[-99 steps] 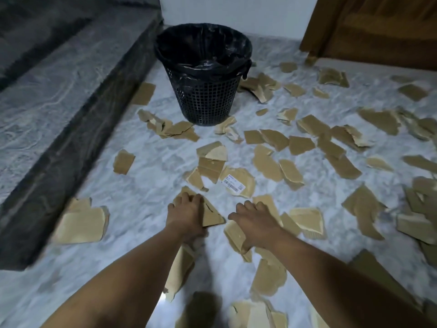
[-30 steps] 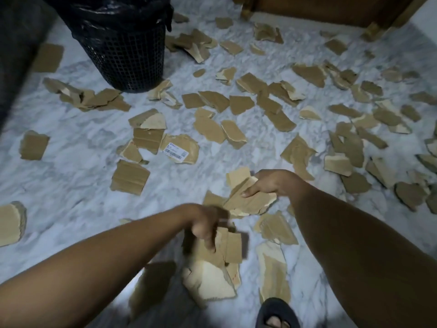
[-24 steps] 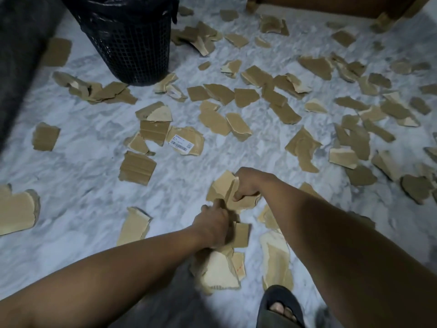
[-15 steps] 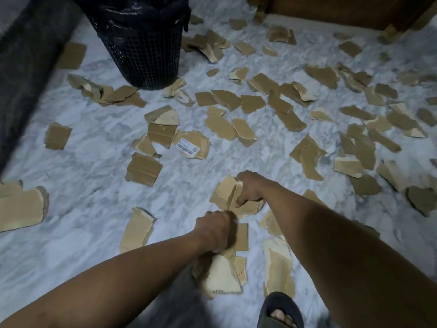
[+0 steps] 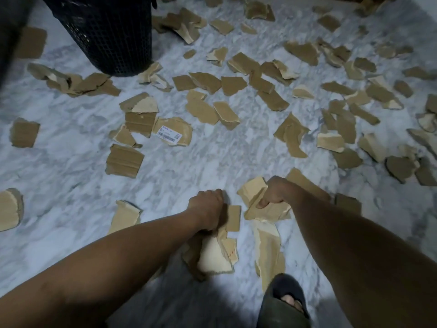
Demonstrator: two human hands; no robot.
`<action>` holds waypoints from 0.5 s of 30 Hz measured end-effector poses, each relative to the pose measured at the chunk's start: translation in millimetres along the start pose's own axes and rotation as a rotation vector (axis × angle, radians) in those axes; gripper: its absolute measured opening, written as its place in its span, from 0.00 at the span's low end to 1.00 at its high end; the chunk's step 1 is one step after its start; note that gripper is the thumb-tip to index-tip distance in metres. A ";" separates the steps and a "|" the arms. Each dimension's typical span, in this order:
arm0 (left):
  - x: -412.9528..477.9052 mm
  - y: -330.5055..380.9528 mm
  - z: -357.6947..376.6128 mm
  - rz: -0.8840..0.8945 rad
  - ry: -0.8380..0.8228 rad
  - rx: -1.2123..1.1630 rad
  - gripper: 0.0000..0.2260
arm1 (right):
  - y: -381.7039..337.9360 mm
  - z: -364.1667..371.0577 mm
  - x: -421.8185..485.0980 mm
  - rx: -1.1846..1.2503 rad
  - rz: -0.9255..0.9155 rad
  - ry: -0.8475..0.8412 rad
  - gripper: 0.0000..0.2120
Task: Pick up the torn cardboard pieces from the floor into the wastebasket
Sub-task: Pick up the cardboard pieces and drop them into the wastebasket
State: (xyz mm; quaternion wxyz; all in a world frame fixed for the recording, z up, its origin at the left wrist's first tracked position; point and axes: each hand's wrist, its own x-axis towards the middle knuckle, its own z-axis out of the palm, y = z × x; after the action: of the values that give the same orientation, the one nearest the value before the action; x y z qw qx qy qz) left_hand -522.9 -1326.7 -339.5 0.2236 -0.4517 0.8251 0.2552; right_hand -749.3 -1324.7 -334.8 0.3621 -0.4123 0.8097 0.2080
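Dozens of torn cardboard pieces (image 5: 201, 112) lie scattered over the grey-white marble floor (image 5: 71, 176), most densely toward the right and the far side. The left hand (image 5: 207, 209) is clenched round a bundle of pieces (image 5: 212, 254), which hangs below the fist with a pale face turned upward; whether its lower edge touches the floor cannot be told. Just to the right, the right hand (image 5: 275, 192) grasps a second bundle (image 5: 254, 195), fingers curled over the sheets, which fan out to the left of and beneath the knuckles. The two hands are near each other but apart. The black mesh wastebasket (image 5: 111, 36) stands on the floor at the upper left, well away from both hands, its rim cut off by the top edge of the view; loose pieces lie against its base on both sides. Between the basket and the hands lies a piece with a white barcode label (image 5: 173, 133), and nearer the left hand a ribbed corrugated piece (image 5: 124, 160). A long pale strip (image 5: 268, 247) lies below the right hand, reaching a dark sandal (image 5: 281, 301) with toes showing.
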 end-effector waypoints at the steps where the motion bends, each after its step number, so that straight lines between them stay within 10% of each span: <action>1: 3.0 -1.8 -3.1 0.005 -0.016 -0.006 0.35 | -0.7 -1.4 -1.1 0.038 -0.012 0.010 0.44; 9: 6.7 -35.5 -51.1 -0.075 0.048 -0.235 0.18 | -43.9 -46.0 -3.2 0.329 -0.236 0.276 0.41; 15: -29.5 -14.3 -60.5 0.228 -0.404 -0.257 0.27 | -62.3 -74.1 -1.0 0.453 -0.321 0.277 0.23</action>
State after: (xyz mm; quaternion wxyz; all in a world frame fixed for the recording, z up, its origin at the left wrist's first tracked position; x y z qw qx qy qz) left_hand -504.5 -1352.4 -278.4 0.2947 -0.3204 0.7701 0.4664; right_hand -728.7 -1407.0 -288.1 0.3592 -0.4683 0.8016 -0.0957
